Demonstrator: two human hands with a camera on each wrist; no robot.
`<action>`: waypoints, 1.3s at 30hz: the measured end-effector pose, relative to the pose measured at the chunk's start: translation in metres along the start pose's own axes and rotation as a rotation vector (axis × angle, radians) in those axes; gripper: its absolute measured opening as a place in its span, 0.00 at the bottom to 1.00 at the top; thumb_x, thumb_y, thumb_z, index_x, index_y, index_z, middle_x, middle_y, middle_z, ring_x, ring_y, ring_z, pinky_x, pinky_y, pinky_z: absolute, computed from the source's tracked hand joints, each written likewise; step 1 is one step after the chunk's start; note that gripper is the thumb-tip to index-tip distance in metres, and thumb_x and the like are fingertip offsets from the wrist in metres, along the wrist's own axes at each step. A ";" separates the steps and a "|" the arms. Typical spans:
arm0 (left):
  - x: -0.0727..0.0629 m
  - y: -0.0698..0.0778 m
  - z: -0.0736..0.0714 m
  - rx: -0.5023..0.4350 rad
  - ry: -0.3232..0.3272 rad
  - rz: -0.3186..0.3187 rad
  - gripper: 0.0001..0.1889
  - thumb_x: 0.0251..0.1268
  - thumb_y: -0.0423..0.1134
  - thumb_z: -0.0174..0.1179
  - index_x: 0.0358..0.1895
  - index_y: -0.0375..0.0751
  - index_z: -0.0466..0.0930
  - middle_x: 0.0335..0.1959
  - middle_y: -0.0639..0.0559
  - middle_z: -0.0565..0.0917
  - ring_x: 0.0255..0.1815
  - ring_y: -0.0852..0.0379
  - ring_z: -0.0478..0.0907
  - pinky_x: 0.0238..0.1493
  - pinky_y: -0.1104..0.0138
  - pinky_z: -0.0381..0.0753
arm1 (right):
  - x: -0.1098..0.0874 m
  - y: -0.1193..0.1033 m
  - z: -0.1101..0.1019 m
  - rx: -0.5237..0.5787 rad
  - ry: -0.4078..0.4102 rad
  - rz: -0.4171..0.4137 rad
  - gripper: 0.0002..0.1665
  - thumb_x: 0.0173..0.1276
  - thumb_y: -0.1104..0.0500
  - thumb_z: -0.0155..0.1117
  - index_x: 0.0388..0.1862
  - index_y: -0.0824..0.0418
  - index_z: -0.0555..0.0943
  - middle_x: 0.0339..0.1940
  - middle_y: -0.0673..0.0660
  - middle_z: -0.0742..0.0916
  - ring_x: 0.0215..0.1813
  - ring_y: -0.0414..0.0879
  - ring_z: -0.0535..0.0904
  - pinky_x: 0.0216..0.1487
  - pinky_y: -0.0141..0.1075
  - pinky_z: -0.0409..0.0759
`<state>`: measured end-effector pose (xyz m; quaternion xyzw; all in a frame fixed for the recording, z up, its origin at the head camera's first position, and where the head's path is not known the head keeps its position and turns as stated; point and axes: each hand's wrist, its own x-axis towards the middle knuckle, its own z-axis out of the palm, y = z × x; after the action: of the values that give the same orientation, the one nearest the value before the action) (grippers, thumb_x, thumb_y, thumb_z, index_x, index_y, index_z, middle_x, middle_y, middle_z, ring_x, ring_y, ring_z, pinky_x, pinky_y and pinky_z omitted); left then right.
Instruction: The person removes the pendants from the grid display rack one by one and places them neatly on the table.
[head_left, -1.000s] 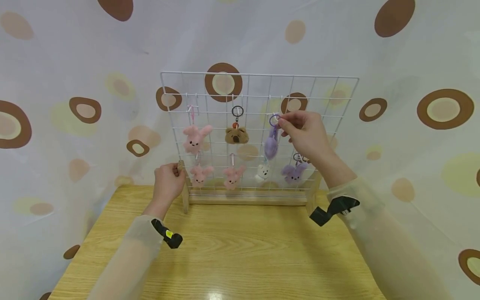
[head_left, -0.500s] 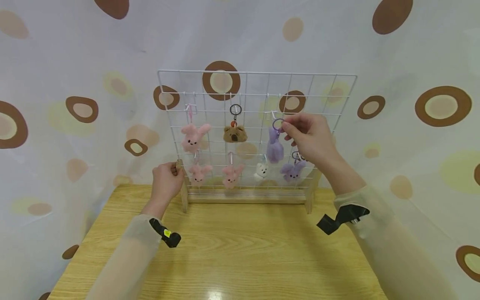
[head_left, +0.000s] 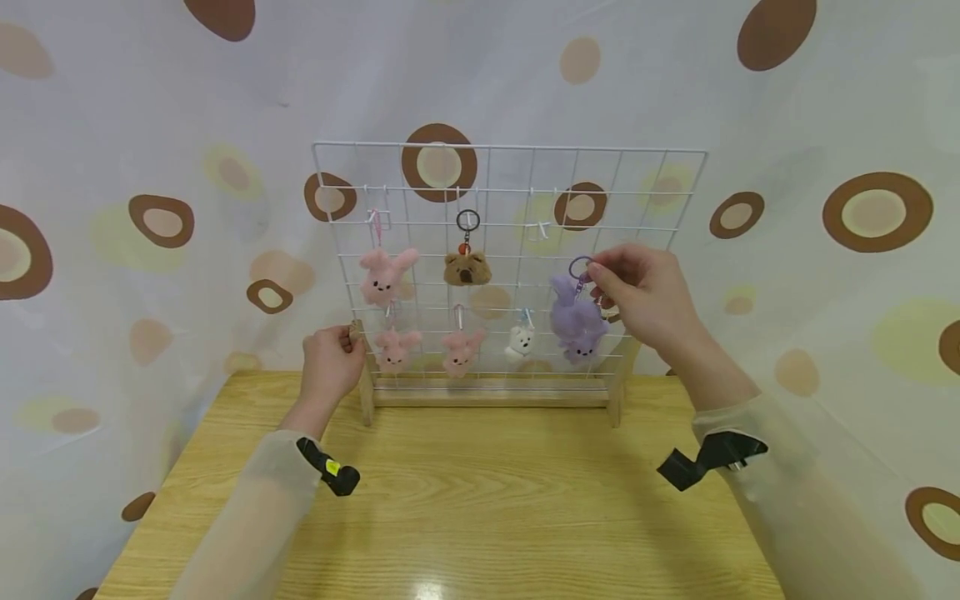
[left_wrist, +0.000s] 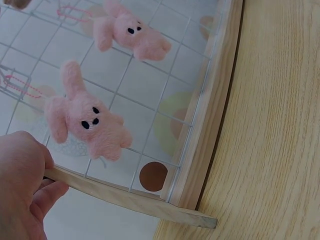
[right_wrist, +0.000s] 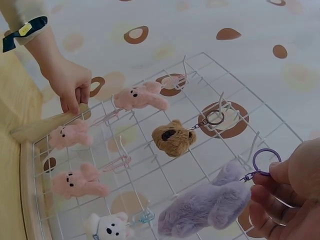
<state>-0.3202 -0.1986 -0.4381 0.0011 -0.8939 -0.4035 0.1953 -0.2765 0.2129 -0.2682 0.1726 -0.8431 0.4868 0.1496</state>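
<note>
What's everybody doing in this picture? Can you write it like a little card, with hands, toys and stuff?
Right hand: pinches the ring of a purple toy
Left hand: grips the wooden stand
Rack: white wire, in the stand
Top row: pink bunny, brown bear, hook
Bottom row: two pink bunnies, white bear, purple bunny partly behind the purple toy
Table: wood
Backdrop: pale, with brown and yellow spots
</note>
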 end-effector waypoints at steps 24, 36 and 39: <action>0.001 -0.003 0.000 0.004 0.004 0.004 0.12 0.75 0.32 0.59 0.47 0.24 0.87 0.36 0.36 0.90 0.35 0.46 0.89 0.34 0.57 0.87 | -0.033 0.040 -0.017 -0.037 -0.008 0.026 0.10 0.81 0.65 0.62 0.49 0.74 0.84 0.40 0.66 0.88 0.35 0.42 0.84 0.35 0.31 0.85; 0.000 -0.002 0.000 0.010 -0.008 -0.008 0.13 0.76 0.33 0.58 0.47 0.24 0.87 0.36 0.35 0.90 0.34 0.46 0.88 0.35 0.56 0.87 | -0.054 0.062 -0.027 -0.130 -0.037 0.057 0.11 0.82 0.62 0.61 0.50 0.71 0.85 0.42 0.65 0.90 0.36 0.46 0.86 0.35 0.30 0.85; 0.000 -0.001 0.000 0.006 -0.004 -0.001 0.13 0.76 0.32 0.58 0.47 0.23 0.87 0.36 0.34 0.89 0.35 0.45 0.88 0.36 0.55 0.88 | -0.059 0.069 -0.028 -0.130 -0.049 0.068 0.11 0.82 0.62 0.61 0.50 0.70 0.85 0.42 0.65 0.90 0.37 0.46 0.86 0.35 0.31 0.85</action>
<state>-0.3205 -0.1995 -0.4389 0.0014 -0.8954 -0.4010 0.1934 -0.2511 0.2780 -0.3326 0.1455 -0.8818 0.4314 0.1230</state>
